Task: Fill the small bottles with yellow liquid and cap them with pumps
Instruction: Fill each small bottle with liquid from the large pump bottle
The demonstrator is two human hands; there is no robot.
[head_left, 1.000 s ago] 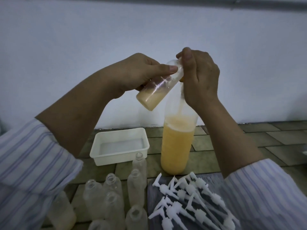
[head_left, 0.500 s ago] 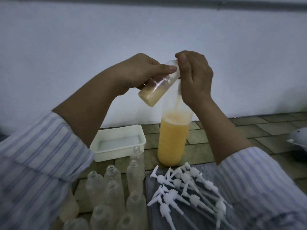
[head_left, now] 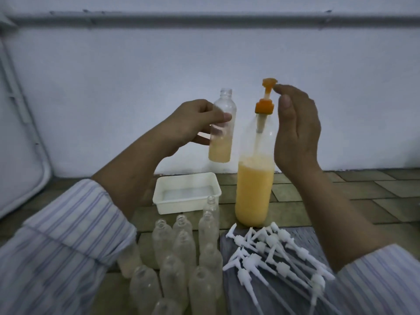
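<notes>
My left hand (head_left: pixel 193 123) grips a small clear bottle (head_left: pixel 221 133) upright in the air, uncapped, with yellow liquid in its lower third. To its right stands a large bottle (head_left: pixel 254 189) of yellow liquid with an orange pump (head_left: pixel 266 98) risen on top. My right hand (head_left: pixel 295 128) hovers beside the pump, fingers relaxed, a fingertip close to the pump head, holding nothing. Several empty small bottles (head_left: pixel 181 253) stand in front. Several white pumps (head_left: pixel 272 253) lie on a grey cloth (head_left: pixel 229 292).
A white rectangular tub (head_left: pixel 159 196) sits on the tiled floor behind the empty bottles. One filled small bottle (head_left: pixel 129 260) stands partly hidden by my left sleeve. A white wall (head_left: pixel 204 53) closes the back.
The small bottle went from tilted against the pump spout to upright and away to the left. My right hand came off the pump, which now stands raised and uncovered.
</notes>
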